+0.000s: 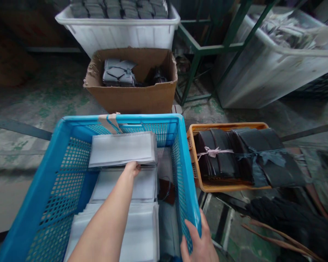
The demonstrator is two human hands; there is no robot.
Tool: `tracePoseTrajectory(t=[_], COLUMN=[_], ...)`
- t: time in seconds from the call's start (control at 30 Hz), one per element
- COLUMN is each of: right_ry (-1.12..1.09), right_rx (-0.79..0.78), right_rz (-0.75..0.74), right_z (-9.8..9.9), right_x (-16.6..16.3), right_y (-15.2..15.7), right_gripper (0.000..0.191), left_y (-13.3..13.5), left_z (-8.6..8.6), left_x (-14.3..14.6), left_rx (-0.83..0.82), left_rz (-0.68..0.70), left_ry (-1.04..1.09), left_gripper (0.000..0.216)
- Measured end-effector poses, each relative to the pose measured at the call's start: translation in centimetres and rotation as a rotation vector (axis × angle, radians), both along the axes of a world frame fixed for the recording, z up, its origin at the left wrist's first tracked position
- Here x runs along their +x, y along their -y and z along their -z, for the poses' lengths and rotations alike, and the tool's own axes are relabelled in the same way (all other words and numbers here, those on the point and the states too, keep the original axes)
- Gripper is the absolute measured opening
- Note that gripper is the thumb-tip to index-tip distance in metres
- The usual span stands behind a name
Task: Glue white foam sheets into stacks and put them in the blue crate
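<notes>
Inside a large blue plastic basket (191,174), flat white rectangular pieces lie in several stacks. My left hand (132,168) reaches in and is closed at the near edge of the far white stack (123,148), its thumb on top and its other fingers mostly hidden. Just below that hand lies the middle white stack (144,183); the nearest white stack (140,229) is partly covered by my forearm. My right hand (199,242) grips the basket's right rim, fingers over both sides.
An orange crate (229,126) of tied dark bundles stands to the right. Beyond the basket are a cardboard box (136,96) and a white tub (120,32) of grey bundles. A green metal frame (195,63) and another white bin (246,72) stand at the back right.
</notes>
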State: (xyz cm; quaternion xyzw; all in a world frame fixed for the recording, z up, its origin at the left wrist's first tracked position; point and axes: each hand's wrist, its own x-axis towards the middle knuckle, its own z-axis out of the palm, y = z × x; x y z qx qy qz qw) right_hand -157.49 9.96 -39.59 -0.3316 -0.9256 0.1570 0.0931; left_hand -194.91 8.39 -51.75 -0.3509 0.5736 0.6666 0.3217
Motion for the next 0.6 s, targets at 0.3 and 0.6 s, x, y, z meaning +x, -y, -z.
tracePoseTrajectory(t=[0.3,0.6], right_ry=[-0.029,0.02], right_rx=[-0.003,0.0], right_rz=[-0.012,-0.007], right_z=[-0.8,-3.0], right_x=[-0.3,-0.6], right_y=[0.0,0.4], right_gripper=[0.028,0.03], left_y=[1.5,4.6], left_z=[-3.2,-11.4], left_x=[0.8,13.9], left_rx=[-0.083,-0.21], left_rz=[0.118,0.373], left_ry=[0.09,0.036], left_gripper=[0.03,0.032])
